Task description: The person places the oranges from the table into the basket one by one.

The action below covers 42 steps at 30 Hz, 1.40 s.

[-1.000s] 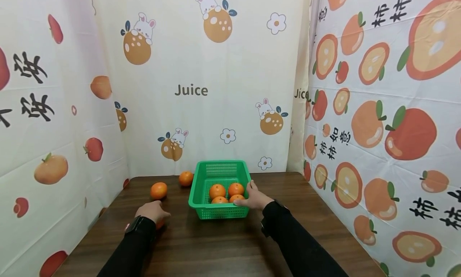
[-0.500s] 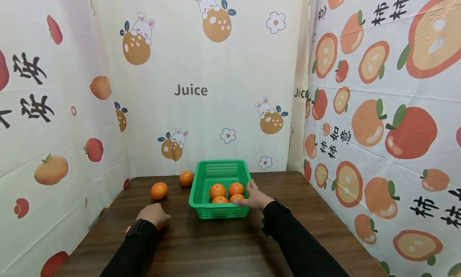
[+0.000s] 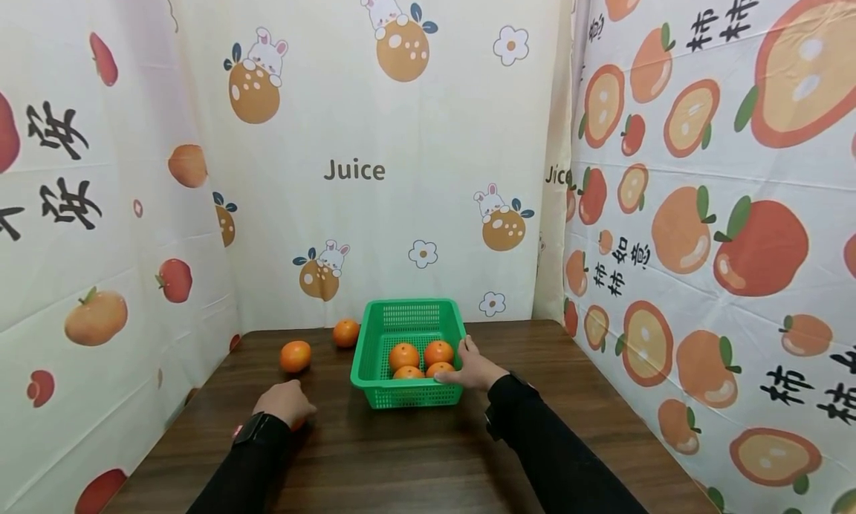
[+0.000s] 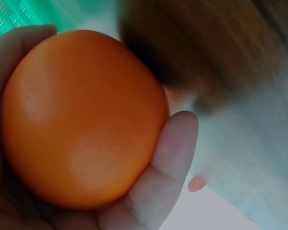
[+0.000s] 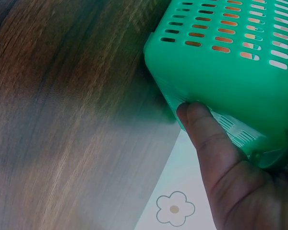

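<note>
My left hand (image 3: 284,402) is low over the left part of the table, its fingers curled round an orange (image 4: 84,120). In the head view the hand covers most of that fruit; the left wrist view shows it large, held between thumb and fingers. My right hand (image 3: 476,369) grips the near right corner of a green plastic basket (image 3: 408,384), the thumb on its front rim. Seen from the right wrist, fingers (image 5: 209,136) lie along the basket's outer wall. Several oranges (image 3: 404,356) sit in the basket's near half.
Beyond my left hand one orange (image 3: 295,356) lies on the dark wooden table (image 3: 401,454). Another orange (image 3: 345,333) is farther back, close to the basket's left side. Printed fruit curtains (image 3: 414,128) stand around the back and both sides.
My left hand has shifted very slightly nearer me, and less of the orange under it shows. The right hand and the basket stay in place.
</note>
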### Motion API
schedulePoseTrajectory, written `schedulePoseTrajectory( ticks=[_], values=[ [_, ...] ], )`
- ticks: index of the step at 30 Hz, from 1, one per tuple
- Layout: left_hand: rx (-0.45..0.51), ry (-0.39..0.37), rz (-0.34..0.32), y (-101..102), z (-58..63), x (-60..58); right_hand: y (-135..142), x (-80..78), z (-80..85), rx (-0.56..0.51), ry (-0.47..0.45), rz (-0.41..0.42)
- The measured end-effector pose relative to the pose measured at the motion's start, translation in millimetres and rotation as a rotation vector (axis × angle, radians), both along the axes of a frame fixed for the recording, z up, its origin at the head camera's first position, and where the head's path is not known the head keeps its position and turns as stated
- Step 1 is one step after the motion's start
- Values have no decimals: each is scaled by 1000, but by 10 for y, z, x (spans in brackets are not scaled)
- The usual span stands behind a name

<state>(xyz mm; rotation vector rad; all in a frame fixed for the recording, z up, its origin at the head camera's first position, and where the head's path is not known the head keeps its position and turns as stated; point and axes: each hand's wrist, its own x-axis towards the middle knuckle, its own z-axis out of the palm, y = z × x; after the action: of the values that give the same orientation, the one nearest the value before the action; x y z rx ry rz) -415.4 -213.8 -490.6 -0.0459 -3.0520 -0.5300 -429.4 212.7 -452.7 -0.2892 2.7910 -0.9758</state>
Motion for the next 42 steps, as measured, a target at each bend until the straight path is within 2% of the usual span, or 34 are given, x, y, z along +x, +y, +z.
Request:
schedulePoseTrajectory(
  ticks=[7, 14, 20, 25, 32, 42],
  values=[
    [-1, 11, 0, 0, -30, 29, -19, 25, -2, 3, 17, 15],
    [-4, -7, -3, -60, -35, -24, -31, 56, 23, 10, 17, 23],
    [-17, 15, -18, -82, 45, -60, -20, -30, 10, -3, 5, -3],
    [-30, 25, -20, -52, 112, -35, -3, -25, 8, 4, 9, -2],
    [-17, -1, -17, -3, 155, 14, 13, -34, -63, 42, 13, 5],
    [-28, 37, -3, 24, 199, -73, 12, -75, -60, 50, 10, -1]
  ],
)
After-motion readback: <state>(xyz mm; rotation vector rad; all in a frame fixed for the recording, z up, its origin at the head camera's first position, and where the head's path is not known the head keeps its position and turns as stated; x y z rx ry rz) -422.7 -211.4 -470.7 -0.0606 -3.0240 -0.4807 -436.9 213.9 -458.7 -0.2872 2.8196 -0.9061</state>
